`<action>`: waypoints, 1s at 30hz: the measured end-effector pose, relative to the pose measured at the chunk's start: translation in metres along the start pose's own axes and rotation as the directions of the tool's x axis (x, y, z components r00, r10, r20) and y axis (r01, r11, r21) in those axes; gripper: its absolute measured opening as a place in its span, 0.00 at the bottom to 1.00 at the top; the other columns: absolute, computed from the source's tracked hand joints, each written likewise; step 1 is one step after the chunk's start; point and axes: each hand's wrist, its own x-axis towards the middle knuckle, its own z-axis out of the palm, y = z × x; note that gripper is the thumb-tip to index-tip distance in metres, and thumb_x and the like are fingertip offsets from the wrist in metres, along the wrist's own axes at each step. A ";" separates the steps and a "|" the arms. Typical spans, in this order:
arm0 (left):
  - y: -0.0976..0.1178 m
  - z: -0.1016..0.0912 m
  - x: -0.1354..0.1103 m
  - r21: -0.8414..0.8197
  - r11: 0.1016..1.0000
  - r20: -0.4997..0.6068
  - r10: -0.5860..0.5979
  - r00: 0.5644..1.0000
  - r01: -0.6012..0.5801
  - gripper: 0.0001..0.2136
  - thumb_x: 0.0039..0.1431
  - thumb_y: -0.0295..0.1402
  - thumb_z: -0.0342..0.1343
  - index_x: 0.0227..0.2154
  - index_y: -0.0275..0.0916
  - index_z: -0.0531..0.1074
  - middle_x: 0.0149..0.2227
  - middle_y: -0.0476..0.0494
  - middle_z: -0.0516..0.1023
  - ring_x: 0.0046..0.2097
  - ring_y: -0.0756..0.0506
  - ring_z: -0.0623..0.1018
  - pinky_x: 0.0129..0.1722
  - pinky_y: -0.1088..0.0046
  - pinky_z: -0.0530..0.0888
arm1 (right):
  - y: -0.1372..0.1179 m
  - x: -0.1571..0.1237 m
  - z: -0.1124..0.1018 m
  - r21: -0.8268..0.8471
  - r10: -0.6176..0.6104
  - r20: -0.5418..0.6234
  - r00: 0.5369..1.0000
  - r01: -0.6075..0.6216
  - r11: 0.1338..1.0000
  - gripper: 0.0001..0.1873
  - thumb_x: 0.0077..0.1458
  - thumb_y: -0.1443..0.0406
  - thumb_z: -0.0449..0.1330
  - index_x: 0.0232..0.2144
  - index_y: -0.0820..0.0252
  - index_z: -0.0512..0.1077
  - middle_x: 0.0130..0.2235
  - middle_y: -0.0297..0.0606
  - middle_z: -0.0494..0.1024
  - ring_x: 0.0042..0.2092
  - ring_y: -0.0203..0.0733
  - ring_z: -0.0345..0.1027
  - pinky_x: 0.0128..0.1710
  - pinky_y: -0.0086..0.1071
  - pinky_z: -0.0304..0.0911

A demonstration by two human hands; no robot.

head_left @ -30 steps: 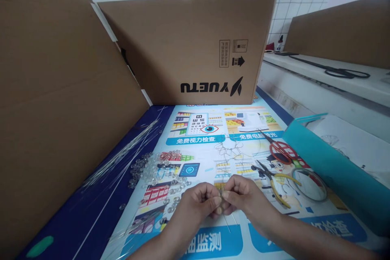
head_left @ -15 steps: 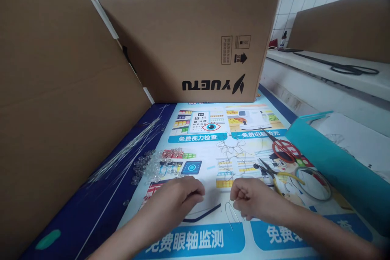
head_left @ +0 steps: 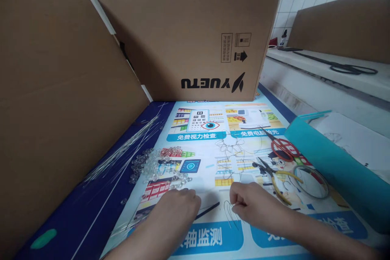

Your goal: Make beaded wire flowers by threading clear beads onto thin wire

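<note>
protruding leftward from the right hand (head_left: 251,201), bent wire (head_left: 224,210) curves down.

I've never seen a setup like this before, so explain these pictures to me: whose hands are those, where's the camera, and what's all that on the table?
There's no machine here: you're seeing a person's two bare hands. Every picture comes from one camera worn on that person's head, looking forward and down.

The right hand pinches some bent wire. The left hand is turned knuckles up, so I can't tell whether it holds anything.

On the printed sheet are clear beads, looped wires, red-handled scissors and a yellow-handled tool. Straight wires lie off to the left, and a teal box sits at the right. Cardboard panels stand behind and to the left.
</note>
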 end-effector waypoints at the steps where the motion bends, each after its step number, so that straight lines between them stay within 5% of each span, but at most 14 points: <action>1: 0.001 0.000 0.000 0.012 1.000 0.001 0.009 1.000 -0.009 0.16 0.45 0.13 0.44 0.30 0.34 0.73 0.30 0.37 0.77 0.31 0.40 0.77 0.29 0.68 0.70 | 0.000 0.000 0.001 -0.003 0.002 -0.002 1.000 -0.002 1.000 0.04 0.48 0.70 0.54 0.26 0.56 0.64 0.25 0.27 0.70 0.26 0.32 0.60 0.20 0.24 0.45; 13: -0.009 0.012 0.003 -0.008 0.998 -0.077 0.055 0.996 -0.056 0.11 0.50 0.19 0.46 0.29 0.36 0.72 0.30 0.40 0.77 0.29 0.42 0.76 0.28 0.70 0.69 | -0.008 -0.001 -0.012 -0.111 -0.002 -0.052 0.999 -0.003 0.994 0.05 0.53 0.64 0.55 0.26 0.57 0.67 0.26 0.30 0.73 0.28 0.34 0.63 0.22 0.27 0.45; 17: -0.011 0.003 0.001 -0.077 0.996 -0.106 0.033 0.994 -0.041 0.09 0.53 0.23 0.45 0.29 0.37 0.71 0.29 0.42 0.76 0.29 0.43 0.75 0.26 0.72 0.64 | -0.010 -0.002 -0.009 -0.183 -0.174 -0.105 0.979 0.153 0.971 0.06 0.57 0.66 0.53 0.29 0.56 0.69 0.30 0.31 0.74 0.31 0.35 0.64 0.28 0.28 0.52; 21: -0.006 -0.010 -0.002 -0.252 0.967 -0.125 0.007 0.992 -0.039 0.08 0.51 0.23 0.45 0.26 0.39 0.68 0.27 0.46 0.76 0.27 0.46 0.73 0.24 0.74 0.57 | -0.017 -0.006 -0.002 -0.389 -0.526 -0.177 0.832 0.432 0.814 0.11 0.60 0.71 0.48 0.35 0.60 0.70 0.36 0.38 0.73 0.37 0.40 0.62 0.37 0.32 0.56; 25: 0.001 -0.010 -0.002 -0.403 0.914 -0.128 0.003 0.992 -0.054 0.07 0.48 0.23 0.45 0.25 0.38 0.67 0.25 0.47 0.75 0.26 0.48 0.70 0.23 0.74 0.55 | -0.029 -0.011 0.003 -0.598 -0.734 -0.113 0.670 0.544 0.588 0.10 0.59 0.72 0.49 0.38 0.64 0.70 0.33 0.40 0.71 0.34 0.42 0.58 0.34 0.36 0.54; 30: 0.000 -0.007 0.000 -0.581 0.807 -0.121 0.047 0.992 -0.109 0.07 0.48 0.24 0.46 0.25 0.38 0.68 0.25 0.52 0.73 0.26 0.51 0.68 0.24 0.78 0.57 | -0.032 -0.013 0.007 -0.681 -0.780 -0.024 0.626 0.561 0.471 0.10 0.58 0.73 0.49 0.37 0.66 0.70 0.31 0.40 0.69 0.32 0.42 0.55 0.33 0.38 0.51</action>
